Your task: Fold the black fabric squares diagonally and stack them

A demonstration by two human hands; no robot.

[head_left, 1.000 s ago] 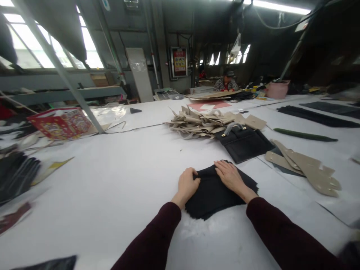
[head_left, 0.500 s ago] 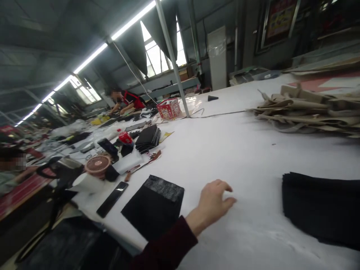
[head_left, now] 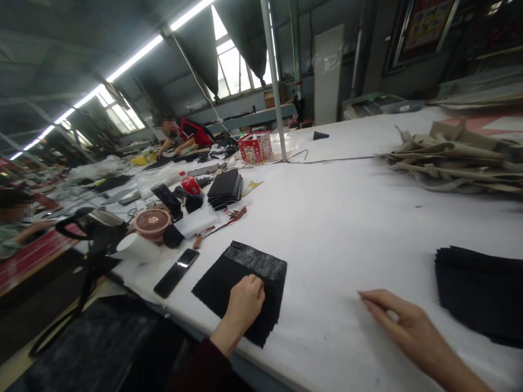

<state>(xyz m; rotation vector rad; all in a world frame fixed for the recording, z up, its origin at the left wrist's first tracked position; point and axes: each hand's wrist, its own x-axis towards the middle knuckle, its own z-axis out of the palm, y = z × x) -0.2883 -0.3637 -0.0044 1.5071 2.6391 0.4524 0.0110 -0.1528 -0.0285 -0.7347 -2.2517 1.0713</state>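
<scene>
A black fabric piece (head_left: 229, 277) with a speckled grey strip along its far edge lies near the table's front edge; its near side looks layered. My left hand (head_left: 246, 299) rests over it with the fingers curled in, and what they pinch, if anything, is hidden. Farther right, my right hand (head_left: 402, 321) is held above the white table (head_left: 327, 239), thumb and forefinger brought together at the tips, with nothing visible between them. Beyond that hand, a stack of black fabric pieces (head_left: 482, 294) sits at the right edge.
A phone (head_left: 176, 273), a pink fan (head_left: 152, 222), a white roll (head_left: 137, 249) and a stack of dark pieces (head_left: 225, 188) occupy the left side. Beige scraps (head_left: 457, 152) are heaped at the far right. A pole (head_left: 275, 92) rises beyond. Two people work to the left.
My left hand has moved left from bare table onto the black fabric piece, and its fingers have curled. My right hand has come into view at lower right. The camera view has shifted slightly.
</scene>
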